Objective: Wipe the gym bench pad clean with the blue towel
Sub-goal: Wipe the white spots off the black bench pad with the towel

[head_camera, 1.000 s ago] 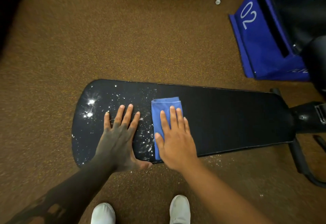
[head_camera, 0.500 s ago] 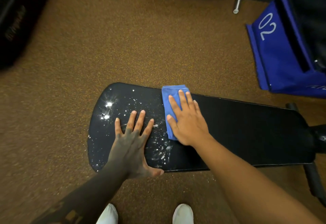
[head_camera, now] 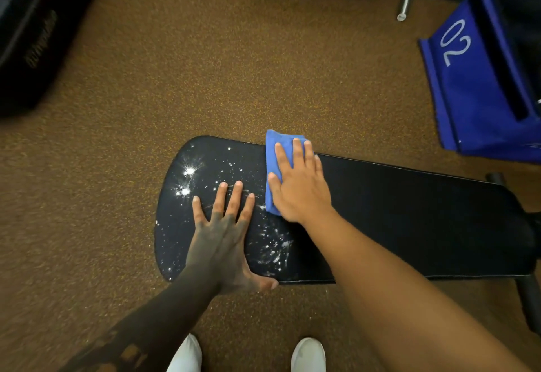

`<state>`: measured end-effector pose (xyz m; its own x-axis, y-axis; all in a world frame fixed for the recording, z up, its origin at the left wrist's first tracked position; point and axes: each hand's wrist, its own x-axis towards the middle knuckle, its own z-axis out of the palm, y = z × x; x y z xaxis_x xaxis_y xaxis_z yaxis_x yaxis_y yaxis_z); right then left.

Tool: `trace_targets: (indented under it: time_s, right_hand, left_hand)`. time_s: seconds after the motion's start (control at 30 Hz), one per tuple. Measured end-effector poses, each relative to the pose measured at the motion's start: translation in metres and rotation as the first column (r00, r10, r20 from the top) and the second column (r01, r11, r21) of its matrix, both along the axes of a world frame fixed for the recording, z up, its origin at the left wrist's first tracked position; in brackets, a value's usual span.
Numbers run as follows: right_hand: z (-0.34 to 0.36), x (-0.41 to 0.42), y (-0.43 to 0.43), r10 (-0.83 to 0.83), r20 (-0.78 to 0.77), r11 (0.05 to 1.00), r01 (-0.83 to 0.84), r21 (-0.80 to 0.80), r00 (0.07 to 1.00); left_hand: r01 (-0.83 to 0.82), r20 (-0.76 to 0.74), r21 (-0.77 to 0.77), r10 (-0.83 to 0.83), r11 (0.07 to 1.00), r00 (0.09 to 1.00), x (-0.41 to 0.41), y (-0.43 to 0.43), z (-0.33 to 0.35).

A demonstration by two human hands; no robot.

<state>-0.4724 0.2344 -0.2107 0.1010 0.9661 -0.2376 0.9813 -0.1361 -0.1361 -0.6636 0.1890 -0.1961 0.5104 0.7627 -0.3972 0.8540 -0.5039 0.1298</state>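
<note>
Right grip [head_camera: 298,187] flat, pressing blue towel [head_camera: 273,163] crosswise on pad [head_camera: 409,219]; left grip [head_camera: 222,225] splayed flat on pad

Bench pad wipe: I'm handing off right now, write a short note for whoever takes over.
Left hand: open, flat on the bench pad, bracing near its rounded end.
Right hand: flat, pressing the folded blue towel onto the pad at its far edge.
Done: the pad to the right of the towel looks clean and dark.
Left: white specks cover the rounded end, around the left hand, with more smears near the front edge. Wipe that end, moving the left hand out of the way.
</note>
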Motion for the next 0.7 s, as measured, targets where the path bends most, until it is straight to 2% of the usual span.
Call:
trace_targets:
  time_s: [0.1, 0.27, 0.5, 0.57, 0.7]
  right_hand:
    - [0.001, -0.003, -0.001, 0.008, 0.004, 1.0, -0.008, 0.012, 1.0]
    - [0.001, -0.003, -0.055, 0.144, 0.01, 0.99, -0.144, -0.003, 0.99]
    - [-0.005, -0.011, 0.003, 0.043, 0.02, 0.999, -0.043, -0.005, 0.999]
    - [-0.003, -0.013, -0.003, 0.045, 0.026, 0.999, -0.045, 0.005, 0.999]
    - [0.003, -0.014, -0.055, 0.151, 0.012, 0.988, -0.151, 0.015, 0.988]
  left_hand:
    - [-0.004, 0.005, 0.003, 0.004, 1.0, 1.0, 0.0, -0.001, 0.0]
    - [-0.004, 0.01, 0.011, 0.003, 1.0, 1.0, -0.001, 0.0, -0.002]
    - [-0.005, 0.001, 0.005, 0.005, 1.0, 1.0, -0.001, 0.0, -0.002]
    - [-0.01, -0.002, 0.007, 0.01, 1.0, 1.0, -0.001, -0.001, -0.002]
    - [-0.014, -0.003, 0.015, 0.014, 1.0, 1.0, -0.003, -0.001, -0.001]
